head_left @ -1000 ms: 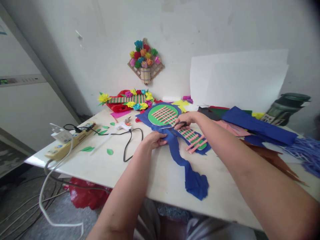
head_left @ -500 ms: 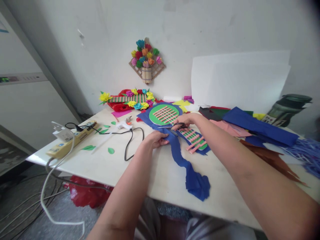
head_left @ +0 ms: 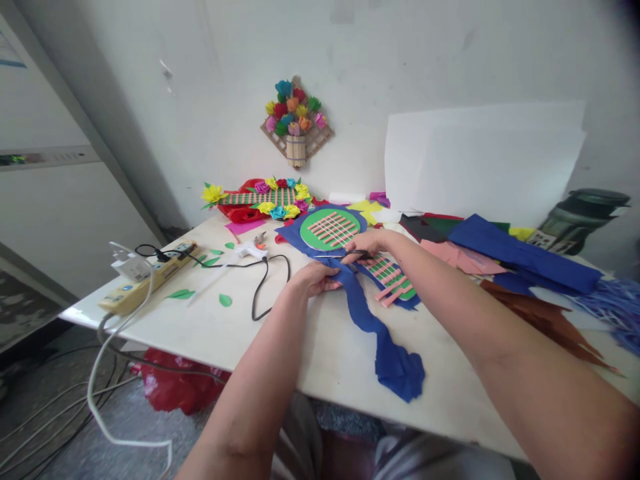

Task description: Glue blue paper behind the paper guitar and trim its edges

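A guitar-shaped craft piece [head_left: 326,231], green with crossed pink strips and white strings, lies on blue crepe paper on the table. My right hand [head_left: 361,247] is closed around the black handles of a pair of scissors [head_left: 331,256]; the blades point left along the blue paper's edge below the round body. Just below the blades, my left hand [head_left: 320,279] pinches the blue crepe paper [head_left: 361,308]. A long strip of it trails from my fingers toward the table's front edge. My right hand and forearm hide part of the neck.
On the left are a power strip [head_left: 150,280], a white hot glue gun [head_left: 250,249] with its cord, and green paper leaves [head_left: 225,300]. A flower-trimmed guitar craft [head_left: 270,198] lies behind. Folded blue paper [head_left: 520,253], brown paper [head_left: 545,320] and a dark bottle [head_left: 575,220] are at right.
The view has shifted slightly. My hands, the scissors and the blue paper stay in nearly the same places, with only a small movement at the blades.
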Tool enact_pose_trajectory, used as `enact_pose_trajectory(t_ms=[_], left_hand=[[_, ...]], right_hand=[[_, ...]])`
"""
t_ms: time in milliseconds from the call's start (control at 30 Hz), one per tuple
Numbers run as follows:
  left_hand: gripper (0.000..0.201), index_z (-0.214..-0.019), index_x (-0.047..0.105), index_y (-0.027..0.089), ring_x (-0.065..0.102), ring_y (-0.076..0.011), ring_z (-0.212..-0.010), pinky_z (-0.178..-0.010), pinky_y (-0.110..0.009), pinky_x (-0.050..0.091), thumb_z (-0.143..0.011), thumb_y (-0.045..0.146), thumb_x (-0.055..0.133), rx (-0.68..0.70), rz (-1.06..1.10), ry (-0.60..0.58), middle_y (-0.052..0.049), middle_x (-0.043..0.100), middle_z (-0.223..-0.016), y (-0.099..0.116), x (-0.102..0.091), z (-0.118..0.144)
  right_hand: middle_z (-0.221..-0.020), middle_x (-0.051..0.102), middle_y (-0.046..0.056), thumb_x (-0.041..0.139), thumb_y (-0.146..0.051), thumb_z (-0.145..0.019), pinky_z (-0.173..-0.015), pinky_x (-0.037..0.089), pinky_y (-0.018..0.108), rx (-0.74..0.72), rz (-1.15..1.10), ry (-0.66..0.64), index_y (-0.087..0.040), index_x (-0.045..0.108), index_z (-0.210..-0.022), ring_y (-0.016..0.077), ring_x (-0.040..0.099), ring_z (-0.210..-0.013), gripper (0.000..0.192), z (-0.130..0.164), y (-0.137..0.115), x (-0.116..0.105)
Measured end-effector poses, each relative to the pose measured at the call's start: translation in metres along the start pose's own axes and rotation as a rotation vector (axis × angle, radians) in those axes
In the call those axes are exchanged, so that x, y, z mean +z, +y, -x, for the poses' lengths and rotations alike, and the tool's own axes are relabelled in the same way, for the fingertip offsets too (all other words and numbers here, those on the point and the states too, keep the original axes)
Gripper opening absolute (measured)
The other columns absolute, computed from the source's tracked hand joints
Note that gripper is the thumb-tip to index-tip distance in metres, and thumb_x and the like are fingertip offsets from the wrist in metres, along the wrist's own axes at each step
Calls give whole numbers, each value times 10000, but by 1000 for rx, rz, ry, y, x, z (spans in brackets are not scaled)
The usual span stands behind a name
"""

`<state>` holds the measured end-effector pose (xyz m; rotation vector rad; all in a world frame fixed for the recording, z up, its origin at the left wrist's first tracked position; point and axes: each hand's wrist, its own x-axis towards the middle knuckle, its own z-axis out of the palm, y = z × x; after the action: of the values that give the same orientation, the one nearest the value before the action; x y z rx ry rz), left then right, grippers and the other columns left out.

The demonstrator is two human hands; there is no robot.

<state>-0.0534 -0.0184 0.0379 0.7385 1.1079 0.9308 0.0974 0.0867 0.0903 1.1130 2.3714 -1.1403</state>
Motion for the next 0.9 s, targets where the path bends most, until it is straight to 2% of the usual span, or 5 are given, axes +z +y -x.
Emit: enact_pose_trajectory(t_ms=[100, 267, 567, 800, 900], left_hand=[[152, -889, 587, 59, 580, -100, -421, -458, -181, 504, -821, 2, 463, -13, -17, 10, -47, 636, -573, 1, 1, 1], [158, -904, 597, 71, 580, -97, -424, -465, -185, 507, -814, 6, 485, -11, -7, 13, -41, 635, -580, -1, -1, -2], [271, -1044, 594, 80, 603, -107, -473, -480, -191, 513, -808, 5, 482, 18, 3, -49, -46, 652, -636, -3, -3, -4], [208, -971, 608, 84, 584, -91, -449, -458, -173, 498, -806, 9, 505, -3, -11, -29, -33, 646, -613, -1, -1, -1], [208, -962, 617, 87, 583, -88, -456, -458, -174, 500, -801, 9, 510, 1, -11, -27, -34, 647, -631, -2, -1, -2]], right_hand=[[-401, 467, -60, 703, -666, -530, -382, 333, 189, -15, 4, 44, -164, 484, -622, 61, 421, -365, 556, 2, -6, 4], [-372, 433, -75, 726, -627, -535, -353, 292, 185, -59, -12, 98, -164, 463, -572, 40, 356, -330, 534, 2, -7, 9], [-403, 493, -47, 724, -633, -542, -333, 329, 178, -49, -144, 60, -155, 488, -602, 51, 409, -325, 536, -2, -15, 17], [-348, 441, -64, 736, -612, -539, -311, 284, 173, -72, -85, 150, -154, 478, -565, 42, 364, -294, 526, -4, -16, 20], [-379, 473, -53, 732, -612, -547, -318, 293, 170, -80, -132, 138, -150, 489, -583, 46, 392, -313, 523, -5, -15, 23]])
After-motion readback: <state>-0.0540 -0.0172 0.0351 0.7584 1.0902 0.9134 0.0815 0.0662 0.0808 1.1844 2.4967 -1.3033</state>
